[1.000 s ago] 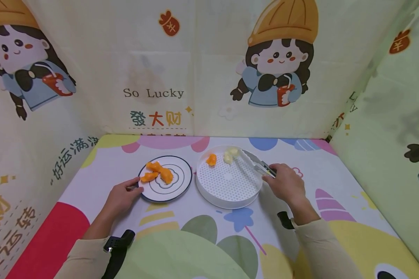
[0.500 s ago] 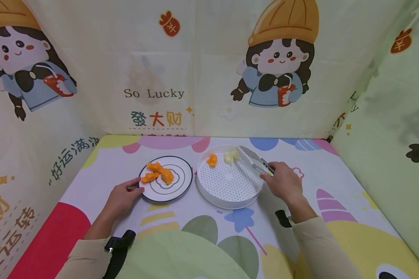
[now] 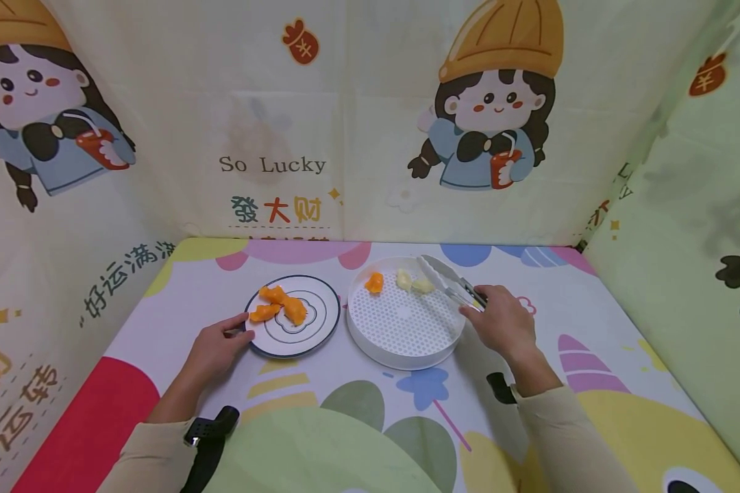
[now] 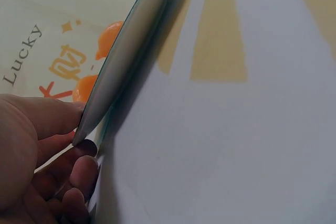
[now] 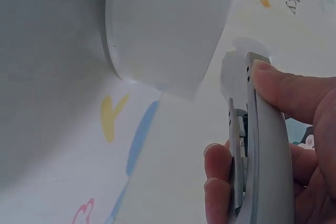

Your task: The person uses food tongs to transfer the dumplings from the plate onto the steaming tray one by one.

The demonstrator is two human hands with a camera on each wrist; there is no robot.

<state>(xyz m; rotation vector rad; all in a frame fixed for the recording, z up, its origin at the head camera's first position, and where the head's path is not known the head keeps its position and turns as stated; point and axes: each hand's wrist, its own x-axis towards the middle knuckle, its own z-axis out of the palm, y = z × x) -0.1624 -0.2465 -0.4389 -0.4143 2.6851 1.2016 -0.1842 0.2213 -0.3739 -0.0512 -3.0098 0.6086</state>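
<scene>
Nudged piece: one pale piece [image 3: 423, 286] has shifted within the white tray [image 3: 401, 332] since a second ago, from just behind its pale neighbour to its right, nearer the tray's middle.
Pale neighbour: the other pale piece [image 3: 403, 279] lies in the far half of the tray, just beside the first.
Orange in tray: a single orange piece [image 3: 374, 283] sits toward the tray's far left, left of both pale ones.
Tongs: metal tongs [image 5: 270, 171] slant over the tray's right rim, tips above its far right part; whether they touch the pale piece I cannot tell.
Right hand: just right of the tray, the right hand [image 3: 506, 322] is clamped on the tongs, thumb on one side, fingers on the other.
Plate: a dark-rimmed white plate [image 3: 311, 329] lies just left of the tray, with orange pieces [image 3: 294, 311] grouped on it.
Left hand: beyond the plate from the tray, the left hand [image 3: 216, 349] pinches the plate's rim.
Tablecloth: patterned tablecloth [image 3: 358, 404] spreads around the tray.
</scene>
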